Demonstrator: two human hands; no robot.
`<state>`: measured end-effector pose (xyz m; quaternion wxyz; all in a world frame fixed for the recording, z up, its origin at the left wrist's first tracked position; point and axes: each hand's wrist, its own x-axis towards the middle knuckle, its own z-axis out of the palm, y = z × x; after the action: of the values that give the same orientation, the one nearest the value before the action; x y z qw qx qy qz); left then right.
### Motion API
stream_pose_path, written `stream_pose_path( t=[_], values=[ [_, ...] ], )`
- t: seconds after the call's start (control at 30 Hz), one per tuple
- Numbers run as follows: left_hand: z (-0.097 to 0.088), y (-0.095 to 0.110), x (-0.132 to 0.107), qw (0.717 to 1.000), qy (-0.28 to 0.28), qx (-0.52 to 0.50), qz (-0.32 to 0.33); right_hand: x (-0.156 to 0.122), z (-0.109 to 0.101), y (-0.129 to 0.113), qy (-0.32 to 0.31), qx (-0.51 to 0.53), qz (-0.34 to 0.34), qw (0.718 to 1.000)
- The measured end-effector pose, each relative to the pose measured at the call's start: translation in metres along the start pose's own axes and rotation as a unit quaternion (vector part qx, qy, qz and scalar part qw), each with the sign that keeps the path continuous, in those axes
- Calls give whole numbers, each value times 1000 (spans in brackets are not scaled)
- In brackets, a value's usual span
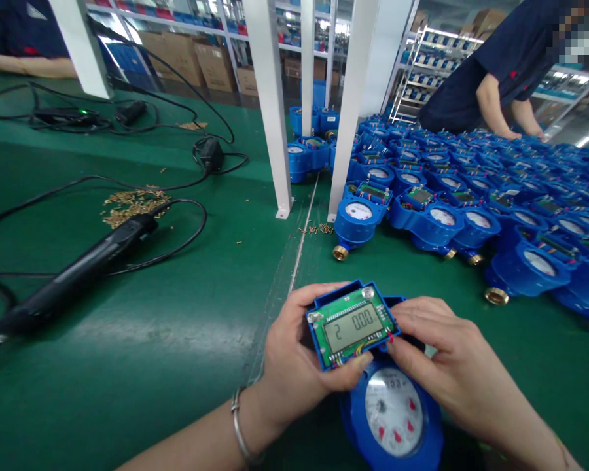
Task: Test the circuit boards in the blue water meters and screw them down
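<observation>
A blue water meter (395, 409) with a round white dial and red pointers is in front of me at the bottom of the view. Tilted above its dial is a display module (351, 326), a green circuit board in a blue housing, its screen reading "2" and "0.00". My left hand (307, 350) wraps round the module's left side, thumb along the lower edge near coloured wires. The fingers of my right hand (439, 343) are closed at the module's right edge, beside a small red wire end. What lies behind those fingers is hidden.
Many blue water meters (442, 216) with brass fittings crowd the right of the green table (201, 340). A black electric screwdriver (78, 268) and cables lie left, by a pile of small screws (127, 204). White posts (269, 104) stand ahead. A co-worker (491, 72) leans over the meters.
</observation>
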<state>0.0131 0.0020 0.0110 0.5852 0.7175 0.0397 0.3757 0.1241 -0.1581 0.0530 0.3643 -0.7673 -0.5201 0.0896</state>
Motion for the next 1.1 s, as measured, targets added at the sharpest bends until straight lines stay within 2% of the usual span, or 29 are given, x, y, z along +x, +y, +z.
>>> stream_pose_path(
  t=[0.1,0.17,0.27,0.33,0.5,0.63,0.87,1.1],
  values=[
    [2,0,2,999,7,-33,-17,4,0,6,-14,-32,-39,999],
    [2,0,2,999,7,-46,-15,7,-4,11,-50,-39,-62,996],
    [0,0,2,1000,-1,-21,4,9,-10,19,-119,-35,-102,987],
    [-2,-1,3,1000,-8,9,26,12,-11,23,-135,-29,-113,984],
    [-8,-5,10,998,-36,25,48,20,-4,29,-128,-7,-96,987],
    [-6,-4,23,994,-85,21,58,31,-6,34,-136,-8,-94,986],
    [-1,-8,48,986,-164,12,35,43,-12,42,-150,-31,-120,981],
    [0,-12,63,982,-186,18,25,37,-7,42,-115,-43,-89,989]
  ],
)
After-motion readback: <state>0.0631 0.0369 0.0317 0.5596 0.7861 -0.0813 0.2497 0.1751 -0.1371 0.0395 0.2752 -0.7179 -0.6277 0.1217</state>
